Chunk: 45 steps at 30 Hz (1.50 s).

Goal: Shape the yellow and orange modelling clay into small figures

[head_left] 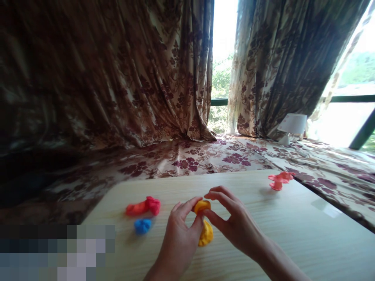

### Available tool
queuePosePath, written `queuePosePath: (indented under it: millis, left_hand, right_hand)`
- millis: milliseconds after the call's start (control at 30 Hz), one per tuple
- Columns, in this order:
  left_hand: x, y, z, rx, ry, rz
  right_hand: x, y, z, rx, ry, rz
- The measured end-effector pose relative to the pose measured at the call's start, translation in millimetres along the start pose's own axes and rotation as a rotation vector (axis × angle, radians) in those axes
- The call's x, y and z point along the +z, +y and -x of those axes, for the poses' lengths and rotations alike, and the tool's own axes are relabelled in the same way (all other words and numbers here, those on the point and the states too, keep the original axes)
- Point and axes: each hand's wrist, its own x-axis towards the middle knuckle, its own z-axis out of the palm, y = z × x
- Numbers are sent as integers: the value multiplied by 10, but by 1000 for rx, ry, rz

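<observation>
A small yellow piece of modelling clay point(202, 207), rounded and slightly hollow-looking, is held up over the table. My left hand point(183, 230) pinches it from the left between thumb and fingers. My right hand point(234, 218) touches its right side with the thumb, while the index and other fingers curve apart above it. Below, a larger yellow clay lump point(206, 234) is partly hidden behind my left hand. Left of my hands, a blue clay lump point(142, 226) lies on the table near a red clay piece point(137, 208) and a pinkish-red lump point(153, 205).
The pale wood-grain table point(234, 257) has a coral-coloured clay figure point(278, 180) near its far right edge. Behind it lies floral cloth point(187, 164), with a white lamp point(293, 125) at the right. Patterned curtains point(164, 78) hang by the windows. A blurred block covers the lower left corner.
</observation>
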Motion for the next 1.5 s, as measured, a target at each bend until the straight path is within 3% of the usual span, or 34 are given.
queuePosePath:
  millis: [300, 533, 767, 967, 1200, 1500]
  left_hand:
    - [16, -7, 0, 27, 22, 25]
    - [-9, 44, -1, -77, 23, 128]
    - [23, -14, -5, 16, 52, 40]
    - [-6, 73, -11, -73, 14, 143]
    - [13, 4, 4, 57, 2, 50]
    - [14, -20, -5, 55, 40, 19]
  right_hand:
    - [2, 8, -2, -38, -21, 13]
    - [-6, 24, 0, -8, -12, 52]
    - [6, 30, -10, -57, -30, 122]
    - [-15, 32, -7, -25, 2, 109]
    - [-19, 25, -9, -87, 11, 79]
    - [-21, 10, -22, -81, 0, 71]
